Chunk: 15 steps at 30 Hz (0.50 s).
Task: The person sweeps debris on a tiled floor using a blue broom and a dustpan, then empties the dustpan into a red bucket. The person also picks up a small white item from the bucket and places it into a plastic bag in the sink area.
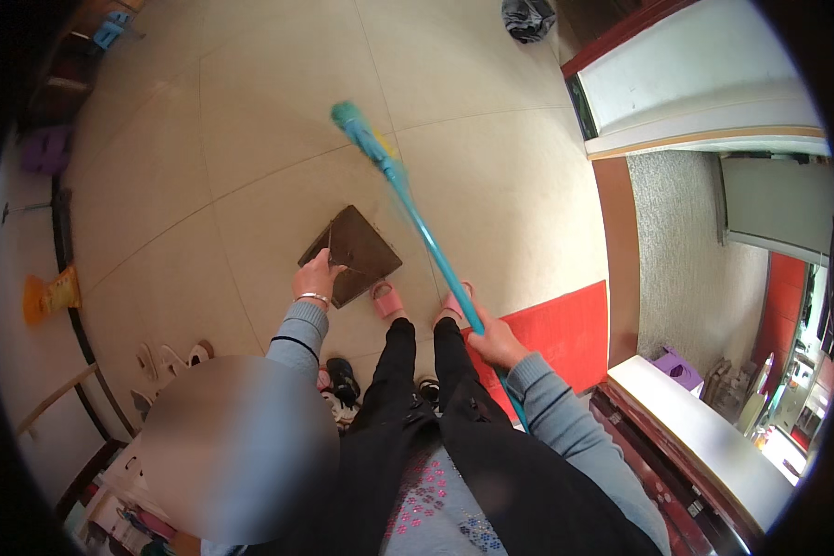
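Note:
My left hand (315, 275), with a bracelet at the wrist, grips the thin handle of a dark dustpan (361, 260), whose flat pan is near the floor just left of my feet. My right hand (498, 340) is closed around the turquoise pole of a broom (427, 236). The pole slants up and to the left in view, beyond the dustpan. Its head (361, 132), turquoise with some yellow, is blurred and lies over the tiled floor, apart from the dustpan. The lower end of the pole passes under my right forearm.
Pink slippers (388, 300) are on my feet. A red mat (563, 333) lies at the right by a doorway. Several shoes (343, 381) stand near my legs and at the left. A dark bag (528, 19) sits at the top; a white-topped cabinet (695, 431) stands lower right.

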Motion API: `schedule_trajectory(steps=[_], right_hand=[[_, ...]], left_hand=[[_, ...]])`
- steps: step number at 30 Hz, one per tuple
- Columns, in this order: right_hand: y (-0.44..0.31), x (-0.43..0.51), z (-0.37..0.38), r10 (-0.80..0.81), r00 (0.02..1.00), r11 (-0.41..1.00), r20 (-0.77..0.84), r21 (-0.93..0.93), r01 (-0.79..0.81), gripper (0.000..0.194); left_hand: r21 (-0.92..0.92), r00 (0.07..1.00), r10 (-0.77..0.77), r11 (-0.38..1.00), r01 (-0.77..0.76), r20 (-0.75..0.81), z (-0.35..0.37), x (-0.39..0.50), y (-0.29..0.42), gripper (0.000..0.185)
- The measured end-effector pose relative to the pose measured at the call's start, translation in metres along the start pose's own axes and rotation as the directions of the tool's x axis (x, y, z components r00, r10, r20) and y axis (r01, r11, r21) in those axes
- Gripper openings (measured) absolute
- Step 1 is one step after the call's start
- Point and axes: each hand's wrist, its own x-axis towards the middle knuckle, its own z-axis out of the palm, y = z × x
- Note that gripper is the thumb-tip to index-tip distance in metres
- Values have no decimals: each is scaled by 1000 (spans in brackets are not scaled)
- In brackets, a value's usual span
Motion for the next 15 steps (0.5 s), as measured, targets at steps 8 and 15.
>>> schedule_trajectory(steps=[8,15], right_hand=[[15,17,57,-16,981,999,194,34,10,62],[11,-12,67,-209,956,970,208,-79,229,66]], left_hand=[[-10,987,-121,993,120,-102,21,-18,-63,46],[-10,987,-123,992,123,-101,19,-17,-65,43]])
